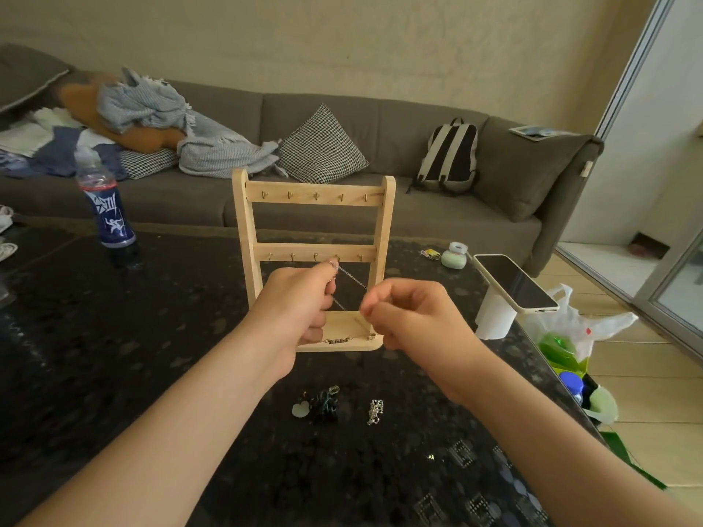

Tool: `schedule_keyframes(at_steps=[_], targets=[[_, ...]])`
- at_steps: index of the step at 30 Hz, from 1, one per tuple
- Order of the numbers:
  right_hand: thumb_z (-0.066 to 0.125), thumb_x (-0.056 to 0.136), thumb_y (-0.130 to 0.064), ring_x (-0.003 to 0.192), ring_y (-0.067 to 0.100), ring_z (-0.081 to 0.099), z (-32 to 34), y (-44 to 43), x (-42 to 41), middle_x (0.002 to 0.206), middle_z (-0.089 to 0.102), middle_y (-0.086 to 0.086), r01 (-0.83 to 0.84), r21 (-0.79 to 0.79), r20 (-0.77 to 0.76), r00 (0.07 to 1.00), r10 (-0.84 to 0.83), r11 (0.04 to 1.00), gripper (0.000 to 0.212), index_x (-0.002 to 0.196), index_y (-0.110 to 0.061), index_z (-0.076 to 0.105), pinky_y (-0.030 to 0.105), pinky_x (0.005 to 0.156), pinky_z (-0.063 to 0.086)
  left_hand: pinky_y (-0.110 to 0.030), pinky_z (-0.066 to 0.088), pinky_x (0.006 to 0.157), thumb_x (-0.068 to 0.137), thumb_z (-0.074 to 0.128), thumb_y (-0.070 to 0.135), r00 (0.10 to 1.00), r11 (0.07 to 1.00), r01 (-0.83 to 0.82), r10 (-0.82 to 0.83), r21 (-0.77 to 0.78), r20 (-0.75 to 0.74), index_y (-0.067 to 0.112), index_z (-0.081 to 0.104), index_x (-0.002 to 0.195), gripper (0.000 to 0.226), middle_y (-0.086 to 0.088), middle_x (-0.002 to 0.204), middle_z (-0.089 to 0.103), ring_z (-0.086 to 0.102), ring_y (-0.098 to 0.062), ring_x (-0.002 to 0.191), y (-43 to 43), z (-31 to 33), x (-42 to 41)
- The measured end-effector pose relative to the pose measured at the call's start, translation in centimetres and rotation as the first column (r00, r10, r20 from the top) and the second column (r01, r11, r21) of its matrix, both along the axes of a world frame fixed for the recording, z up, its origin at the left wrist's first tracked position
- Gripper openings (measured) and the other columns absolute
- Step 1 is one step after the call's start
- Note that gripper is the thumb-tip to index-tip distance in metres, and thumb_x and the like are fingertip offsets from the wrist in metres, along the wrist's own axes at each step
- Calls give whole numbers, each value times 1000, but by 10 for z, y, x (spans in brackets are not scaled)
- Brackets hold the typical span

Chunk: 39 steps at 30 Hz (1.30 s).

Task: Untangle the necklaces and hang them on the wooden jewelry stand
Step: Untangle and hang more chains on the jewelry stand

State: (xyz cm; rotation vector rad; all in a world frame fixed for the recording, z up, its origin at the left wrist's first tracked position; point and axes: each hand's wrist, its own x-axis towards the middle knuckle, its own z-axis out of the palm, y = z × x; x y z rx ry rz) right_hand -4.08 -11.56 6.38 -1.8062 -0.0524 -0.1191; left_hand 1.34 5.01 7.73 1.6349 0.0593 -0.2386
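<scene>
In the middle of the frame, the left hand (300,302) is pinching one end of a thin chain necklace (337,341) between curled fingers, lifting it up against the hooks of the lower rail of the wooden jewelry stand (241,230). The right hand (414,313), just beside it, is curling into a loose fist and pinching the same chain lower down. The chain's lettered pendant is hanging low against the stand's base. Below the hands, a dark tangled bundle (323,405) and a silver chain (375,411) are lying near each other on the dark speckled desk (114,355). A bottle (108,207) is standing at upper left, and a phone (515,283) is lying at right.
</scene>
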Motion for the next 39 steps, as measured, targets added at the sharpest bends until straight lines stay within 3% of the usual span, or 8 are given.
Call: schedule_keyframes(at_steps=[5, 10, 17, 21, 26, 30, 35, 39], targets=[[64, 97, -7, 49, 2, 55, -9, 5, 2, 71, 66, -6, 106, -345, 112, 991, -71, 932, 28, 108, -24, 82, 11, 52, 42, -23, 37, 46, 100, 68, 50, 999, 1000, 31, -31, 2, 37, 17, 68, 107, 34, 2, 65, 50, 43, -8, 47, -4, 0, -3], [67, 99, -17, 75, -5, 66, -10, 8, 5, 103, 69, -15, 74, -542, 115, 993, -13, 837, 35, 131, -30, 74, 7, 65, 49, -24, 49, 52, 98, 69, 55, 986, 997, 1, -13, 71, 168, 11, 71, 95, 44, -3, 73, 67, 57, -11, 53, -2, -4, -6], [69, 97, -18, 78, 0, 69, -13, 9, 3, 89, 76, -13, 28, -529, 77, 997, 15, 848, 36, 132, -27, 73, 8, 69, 50, -23, 49, 51, 98, 71, 50, 978, 995, -70, 55, 66, 201, 17, 65, 113, 37, 6, 93, 80, 69, -11, 57, -5, -3, -5], [70, 98, -25, 79, 7, 74, -16, 10, 2, 105, 76, -13, 5, -501, 29, 1000, 11, 865, 34, 132, -24, 73, 30, 78, 65, -25, 51, 54, 98, 74, 44, 981, 990, -51, 25, 129, 194, 22, 62, 114, 30, 4, 104, 75, 72, -11, 60, -4, -4, -4], [59, 107, -21, 64, 16, 77, -11, 10, 0, 119, 70, -3, 56, -335, 14, 998, -54, 941, 33, 138, -21, 68, 28, 49, 60, -24, 53, 55, 99, 75, 28, 970, 981, -2, -46, 196, 237, 27, 67, 109, 12, 0, 102, 73, 74, -13, 62, 0, -6, -4], [61, 107, -21, 57, 18, 76, -8, 7, -1, 110, 73, -2, 111, -267, 43, 994, -104, 957, 23, 126, -21, 74, 30, 45, 58, -29, 49, 57, 97, 77, 22, 951, 967, 52, -124, 248, 285, 31, 78, 97, 9, 3, 88, 75, 64, -12, 71, 4, -8, -4], [63, 107, -22, 57, 17, 76, -8, 8, -1, 106, 74, -1, 134, -255, 56, 991, -124, 958, 20, 123, -22, 74, 29, 46, 59, -37, 52, 80, 99, 70, 28, 956, 955, 97, -167, 279, 241, 33, 80, 94, 12, 11, 102, 70, 59, -10, 100, 0, -6, -7], [62, 107, -24, 58, 18, 77, -7, 9, 0, 104, 74, 2, 160, -214, 62, 987, -150, 964, 18, 118, -19, 76, 30, 47, 60, -35, 50, 78, 99, 69, 31, 957, 949, 110, -181, 296, 226, 31, 80, 96, 11, 9, 104, 70, 58, -9, 99, 2, -6, -5]])
